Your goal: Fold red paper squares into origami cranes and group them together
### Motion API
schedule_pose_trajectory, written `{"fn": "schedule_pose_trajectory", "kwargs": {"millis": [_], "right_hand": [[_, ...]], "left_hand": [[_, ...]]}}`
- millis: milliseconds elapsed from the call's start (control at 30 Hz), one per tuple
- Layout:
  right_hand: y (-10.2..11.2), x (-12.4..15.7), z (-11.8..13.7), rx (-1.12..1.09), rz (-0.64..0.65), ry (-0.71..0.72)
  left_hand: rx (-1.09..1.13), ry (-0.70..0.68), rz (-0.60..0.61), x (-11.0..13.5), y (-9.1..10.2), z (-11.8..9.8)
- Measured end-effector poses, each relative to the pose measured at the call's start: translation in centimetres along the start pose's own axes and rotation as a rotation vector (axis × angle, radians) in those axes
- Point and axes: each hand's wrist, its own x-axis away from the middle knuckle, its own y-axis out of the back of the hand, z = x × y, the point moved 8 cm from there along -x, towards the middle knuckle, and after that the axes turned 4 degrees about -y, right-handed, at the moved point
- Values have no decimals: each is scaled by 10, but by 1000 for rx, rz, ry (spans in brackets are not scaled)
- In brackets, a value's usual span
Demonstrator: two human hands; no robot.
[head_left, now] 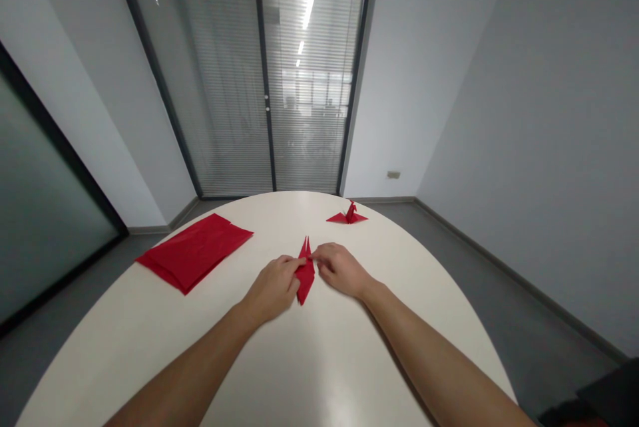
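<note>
Watching over the smooth round white table (269,374), we noted the slim, pointed red folded-paper piece (306,275) near its middle, lying with two narrow points aimed away from us. Our left hand (273,287) held it, index finger laid across the paper, thumb by its lower left edge. Our right hand (341,269) was half curled, fingertips at the right edge below the points; whether they pinched or merely touched, we could not tell.

Risks, as we judged them: too light a left finger could let the piece swivel on the slick top, skewing any crease; a hard tug from the right could tear the thin points. The flat stack of glossy red paper sheets (194,254) reached the table's left rim, so a stray left arm might nudge it off. The small red paper crane (350,216), farther back, seemed safe unless knocked.
</note>
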Motion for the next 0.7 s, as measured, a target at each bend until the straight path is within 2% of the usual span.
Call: {"fn": "schedule_pose_trajectory", "kwargs": {"millis": [267,700], "right_hand": [[3,2,4,-88,36,10],[4,-1,8,-100,22,-17]], "left_hand": [[242,-6,-80,0,-5,21],[248,81,-177,-2,0,31]]}}
